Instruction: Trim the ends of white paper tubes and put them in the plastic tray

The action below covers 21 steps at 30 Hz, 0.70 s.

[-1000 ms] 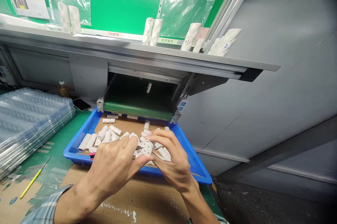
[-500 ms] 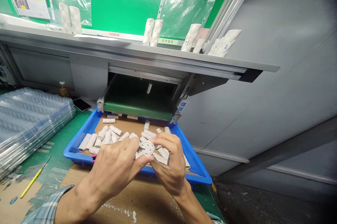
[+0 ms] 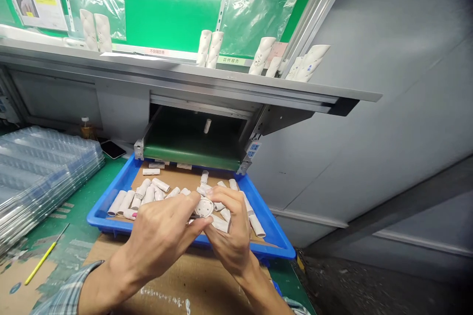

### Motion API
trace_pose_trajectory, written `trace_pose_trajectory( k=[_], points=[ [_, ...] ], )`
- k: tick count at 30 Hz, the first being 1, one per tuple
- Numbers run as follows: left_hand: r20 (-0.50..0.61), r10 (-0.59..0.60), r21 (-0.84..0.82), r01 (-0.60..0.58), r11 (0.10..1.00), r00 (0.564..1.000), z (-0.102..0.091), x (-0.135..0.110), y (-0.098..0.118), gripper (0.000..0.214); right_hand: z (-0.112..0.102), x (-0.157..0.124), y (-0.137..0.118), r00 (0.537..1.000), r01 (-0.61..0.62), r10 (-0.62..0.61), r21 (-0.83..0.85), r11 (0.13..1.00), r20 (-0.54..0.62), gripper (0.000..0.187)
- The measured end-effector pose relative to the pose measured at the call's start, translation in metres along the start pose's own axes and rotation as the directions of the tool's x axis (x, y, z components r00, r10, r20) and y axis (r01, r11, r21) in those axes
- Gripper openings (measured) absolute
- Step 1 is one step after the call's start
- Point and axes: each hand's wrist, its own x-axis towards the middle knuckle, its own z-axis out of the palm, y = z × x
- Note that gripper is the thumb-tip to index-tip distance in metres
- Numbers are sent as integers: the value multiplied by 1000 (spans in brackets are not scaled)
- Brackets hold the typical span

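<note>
In front of me, my right hand [image 3: 231, 221] grips a white plastic tube [image 3: 204, 208] between thumb and fingers. Its round end, with several small holes, faces me. My left hand [image 3: 162, 226] is closed around a tool [image 3: 135, 215]; a bit of pink shows behind the knuckles and a dark metal tip lies at the tube's rim. The left fist hides most of this tool, so its exact kind is unclear. Both thumbs come close together below the tube's end. Beyond my hands, several similar white tubes [image 3: 151, 192] lie in a blue tray [image 3: 284, 241].
A green conveyor belt [image 3: 192, 155] ends over the tray, with one tube [image 3: 207, 125] on it. Stacked clear plastic trays [image 3: 48, 172] stand at left, near a yellow-handled pick [image 3: 46, 256] and a phone [image 3: 114, 149]. White tubes [image 3: 262, 56] stand on the shelf [image 3: 185, 76] above.
The tool's metal tip has shifted from across the tube's end face to its lower left rim. The tube's end has tilted slightly, and both hands have moved a little left.
</note>
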Motion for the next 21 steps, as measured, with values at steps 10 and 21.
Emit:
trace_pose_trajectory(
  k=[10, 21],
  points=[
    [27, -35, -143, 39, 989, 999, -9, 6, -15, 32, -7, 8, 3, 994, -59, 44, 164, 985, 98, 39],
    [166, -30, -133, 53, 990, 986, -16, 7, -16, 36, -9, 6, 5, 997, -32, 23, 126, 991, 75, 43]
  ],
)
